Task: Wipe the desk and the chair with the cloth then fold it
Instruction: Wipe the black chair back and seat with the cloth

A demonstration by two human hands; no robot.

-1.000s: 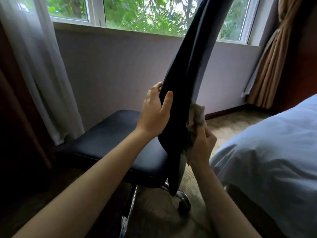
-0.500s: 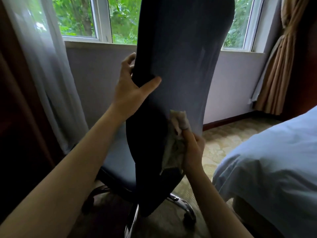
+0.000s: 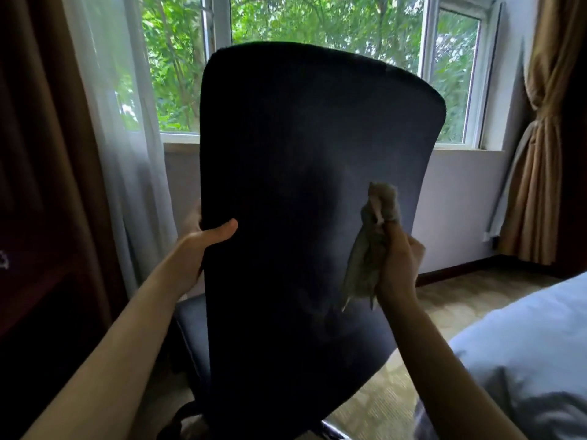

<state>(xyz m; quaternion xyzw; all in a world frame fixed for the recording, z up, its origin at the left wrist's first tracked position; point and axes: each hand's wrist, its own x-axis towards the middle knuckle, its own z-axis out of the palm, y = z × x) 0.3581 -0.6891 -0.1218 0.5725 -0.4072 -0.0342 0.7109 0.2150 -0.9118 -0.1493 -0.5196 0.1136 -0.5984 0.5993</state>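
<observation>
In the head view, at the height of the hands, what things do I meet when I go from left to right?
white sheer curtain → left hand → chair back → cloth → right hand → tan curtain

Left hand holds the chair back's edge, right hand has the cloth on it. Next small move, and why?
Probably sweep the cloth up and leftward across the chair back with the right hand. The cloth sits low on the right side, with most of the panel above and left of it, and the left hand grips the left edge, which should steady the chair.
</observation>
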